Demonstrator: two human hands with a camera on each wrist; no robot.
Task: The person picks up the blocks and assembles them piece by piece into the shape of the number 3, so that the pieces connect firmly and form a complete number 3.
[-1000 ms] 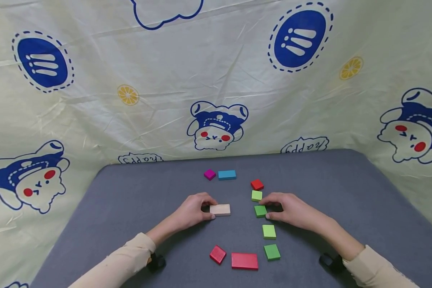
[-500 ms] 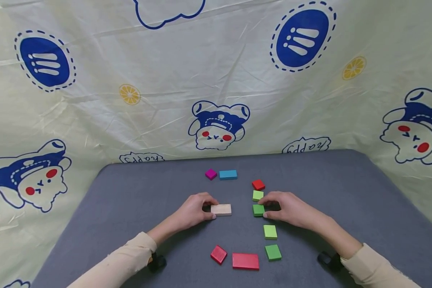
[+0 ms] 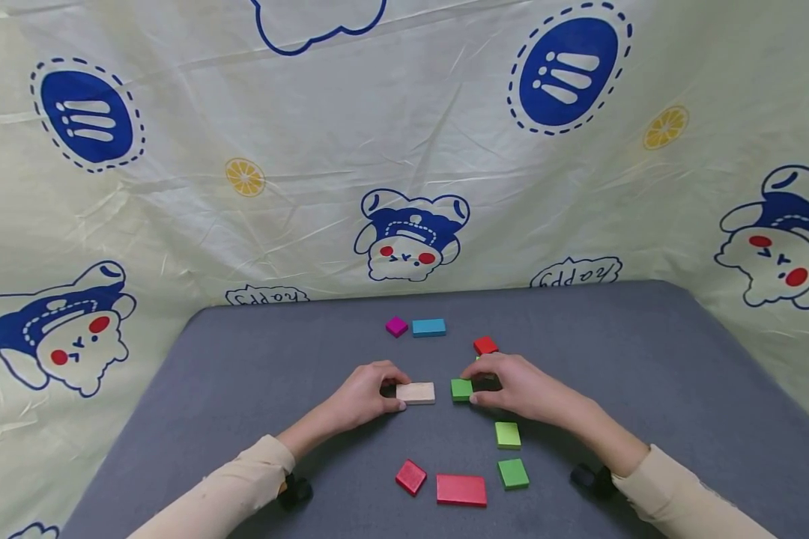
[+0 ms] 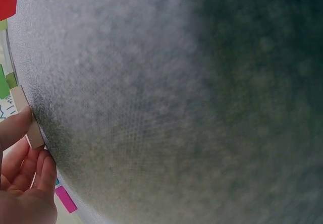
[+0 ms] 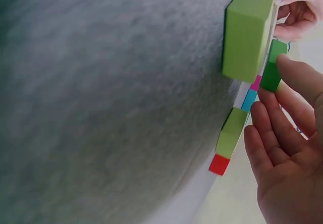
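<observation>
At the middle of the table, my left hand [image 3: 367, 391] pinches the left end of a pale wooden block [image 3: 416, 393] between thumb and fingers; the left wrist view shows the same block [image 4: 34, 130] in that grip. My right hand [image 3: 522, 385] pinches a green block [image 3: 461, 390] by its right side, a small gap from the wooden block's right end. In the right wrist view, thumb and fingertips meet the green block [image 5: 273, 67]. Behind the right hand a light green block is mostly hidden in the head view; the right wrist view shows this light green block [image 5: 232, 132].
A magenta block [image 3: 396, 327] and a blue block [image 3: 428, 328] lie at the back, a red block [image 3: 485, 345] right of them. Nearer are a light green block [image 3: 508, 435], a green block [image 3: 513, 474], a red square block [image 3: 411, 477] and a red rectangular block [image 3: 461, 490].
My right hand has slid the green block leftward, out of the right-hand column and close to the wooden block. My left hand keeps its grip in place.
</observation>
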